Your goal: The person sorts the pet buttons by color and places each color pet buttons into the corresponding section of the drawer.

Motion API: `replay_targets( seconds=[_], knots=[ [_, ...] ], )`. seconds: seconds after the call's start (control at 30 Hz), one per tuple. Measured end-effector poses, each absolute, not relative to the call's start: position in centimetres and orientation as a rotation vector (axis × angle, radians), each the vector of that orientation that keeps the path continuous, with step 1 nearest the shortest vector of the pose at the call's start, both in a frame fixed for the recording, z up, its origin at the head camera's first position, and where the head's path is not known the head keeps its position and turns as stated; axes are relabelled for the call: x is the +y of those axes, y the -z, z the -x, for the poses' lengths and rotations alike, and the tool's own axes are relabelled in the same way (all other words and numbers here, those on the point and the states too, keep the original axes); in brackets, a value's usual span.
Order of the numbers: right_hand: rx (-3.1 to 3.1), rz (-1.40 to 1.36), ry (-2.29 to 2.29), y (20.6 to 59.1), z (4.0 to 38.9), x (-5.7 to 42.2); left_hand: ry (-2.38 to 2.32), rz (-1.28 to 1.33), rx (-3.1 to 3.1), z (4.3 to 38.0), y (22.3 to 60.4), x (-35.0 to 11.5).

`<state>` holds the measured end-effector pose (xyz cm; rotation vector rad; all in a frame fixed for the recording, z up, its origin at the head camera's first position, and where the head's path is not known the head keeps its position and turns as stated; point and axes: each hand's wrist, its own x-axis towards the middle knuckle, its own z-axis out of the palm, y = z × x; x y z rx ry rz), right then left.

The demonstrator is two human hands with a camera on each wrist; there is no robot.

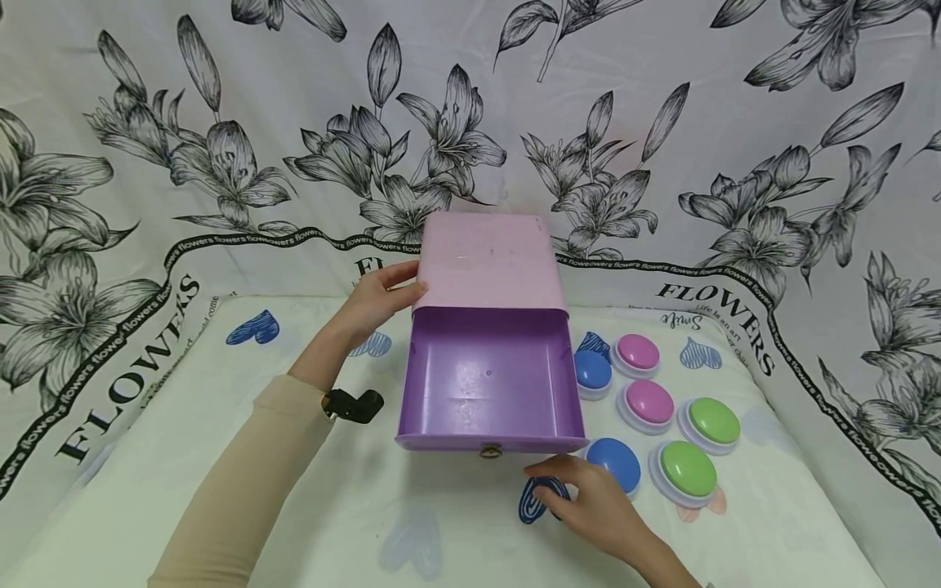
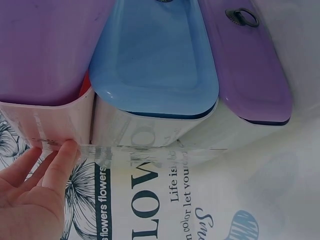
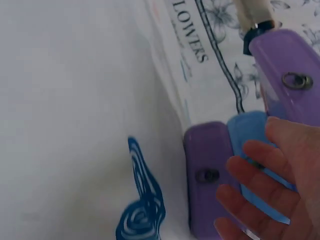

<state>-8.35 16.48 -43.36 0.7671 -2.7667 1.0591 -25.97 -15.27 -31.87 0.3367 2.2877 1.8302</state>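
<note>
A small drawer cabinet with a pink top stands on the bed-like surface. Its purple top drawer is pulled far out, with the inner floor showing and a small metal ring pull on the front. My left hand steadies the cabinet's left side, fingers extended against the pink wall. Below in the left wrist view are a blue drawer and another purple drawer, both pushed in. My right hand hovers near the drawer's front right corner, fingers loosely bent, holding nothing.
Right of the cabinet lie several round push buttons: two blue, one at the front; two pink, one in the middle; two green, one nearest. A flower-printed cloth hangs behind. White heart-patterned cloth covers the surface.
</note>
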Motion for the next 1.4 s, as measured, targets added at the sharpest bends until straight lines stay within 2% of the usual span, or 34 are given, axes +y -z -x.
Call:
replay_targets(
  seconds=[0.3,0.5,0.77,1.4],
  knots=[
    [-2.635,-0.589,-0.743,44.3,8.7,19.6,-1.832,-0.353,2.326,26.5,32.7,-15.5],
    [-2.564,-0.538,-0.828,45.3,9.3,21.7,-1.841,-0.362,2.319,26.6,32.9,-15.5],
    [-2.709,-0.317,-0.862,46.5,9.3,23.7,-1.864,-0.381,2.283,26.6,32.9,-15.5],
    [-2.879,-0.228,-0.865,47.7,8.7,24.7,-1.867,-0.364,2.31,26.6,32.9,-15.5]
  ],
)
